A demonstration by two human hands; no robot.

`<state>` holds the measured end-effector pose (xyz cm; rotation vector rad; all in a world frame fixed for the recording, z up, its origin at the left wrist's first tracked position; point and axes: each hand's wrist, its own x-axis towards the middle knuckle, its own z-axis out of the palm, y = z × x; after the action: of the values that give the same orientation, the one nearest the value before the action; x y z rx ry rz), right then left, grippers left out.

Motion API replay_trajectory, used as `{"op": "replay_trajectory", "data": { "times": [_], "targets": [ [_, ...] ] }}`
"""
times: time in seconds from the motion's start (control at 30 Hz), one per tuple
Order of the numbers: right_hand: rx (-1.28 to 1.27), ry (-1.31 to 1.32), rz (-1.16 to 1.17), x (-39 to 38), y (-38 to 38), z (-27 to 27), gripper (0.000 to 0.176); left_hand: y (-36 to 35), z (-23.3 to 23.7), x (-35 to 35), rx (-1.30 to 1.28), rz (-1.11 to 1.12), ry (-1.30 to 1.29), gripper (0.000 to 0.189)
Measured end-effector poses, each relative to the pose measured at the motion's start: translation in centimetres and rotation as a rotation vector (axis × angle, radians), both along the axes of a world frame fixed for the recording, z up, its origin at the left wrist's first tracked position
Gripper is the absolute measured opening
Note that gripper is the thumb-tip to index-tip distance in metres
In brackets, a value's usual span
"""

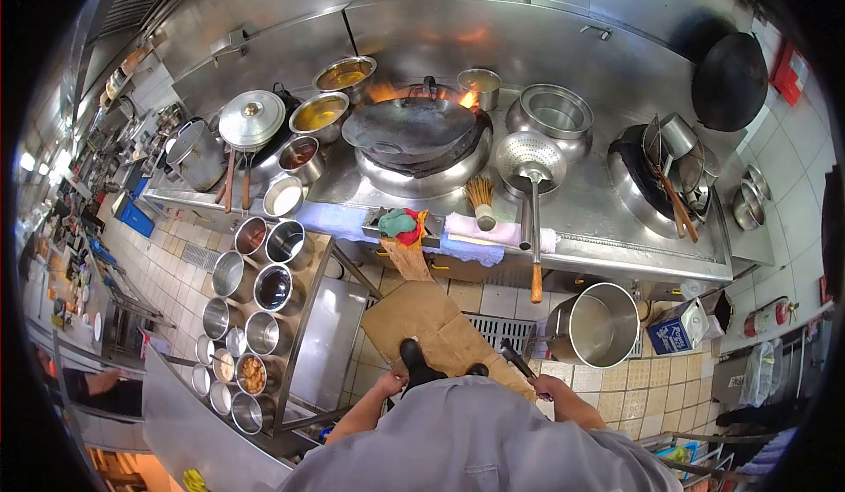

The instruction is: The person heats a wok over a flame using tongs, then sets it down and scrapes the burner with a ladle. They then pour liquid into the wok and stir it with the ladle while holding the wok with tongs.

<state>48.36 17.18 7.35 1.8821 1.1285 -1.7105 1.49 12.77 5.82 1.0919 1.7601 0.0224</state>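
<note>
My right hand (550, 388) is low in front of my body, closed around a black-handled tool (517, 361) whose far end points up and left. Its kind is not clear. My left hand (390, 385) hangs low beside my dark boot (417, 364), fingers curled; whatever they may hold is hidden. In front of me, a black wok (407, 129) sits over the burner with orange flames behind it. A perforated skimmer (528, 159) and a long wooden handle (536, 282) lie to its right. A bamboo brush (481, 200) rests near the stove's front edge.
Several steel pots of sauces and ingredients stand on the left side table (310, 303). A large pot (595, 325) is at the front right, near a blue-and-white tin (678, 329). Flattened cardboard (444, 316) covers the floor. Another person's arm (104, 381) shows at far left.
</note>
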Motion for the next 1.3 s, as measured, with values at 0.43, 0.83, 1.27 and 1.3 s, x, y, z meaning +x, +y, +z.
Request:
{"op": "replay_trajectory", "data": {
  "times": [0.43, 0.83, 1.27, 1.3],
  "targets": [
    [0.004, -0.043, 0.11, -0.1, 0.1, 0.5, 0.054, -0.1, 0.0, 0.3, 0.021, 0.022, -0.005, 0.032],
    [-0.003, -0.05, 0.112, -0.1, -0.1, -0.1, 0.054, -0.2, 0.6, 0.4, 0.021, -0.028, 0.063, 0.034],
    [-0.004, -0.027, 0.12, -0.3, 0.1, 0.4, 0.054, -0.2, -0.6, 0.0, 0.005, 0.046, -0.057, 0.032],
    [-0.002, -0.027, 0.122, -0.4, 0.1, 0.5, 0.054, -0.2, -0.1, 0.1, 0.006, 0.047, -0.057, 0.032]
  ]
}}
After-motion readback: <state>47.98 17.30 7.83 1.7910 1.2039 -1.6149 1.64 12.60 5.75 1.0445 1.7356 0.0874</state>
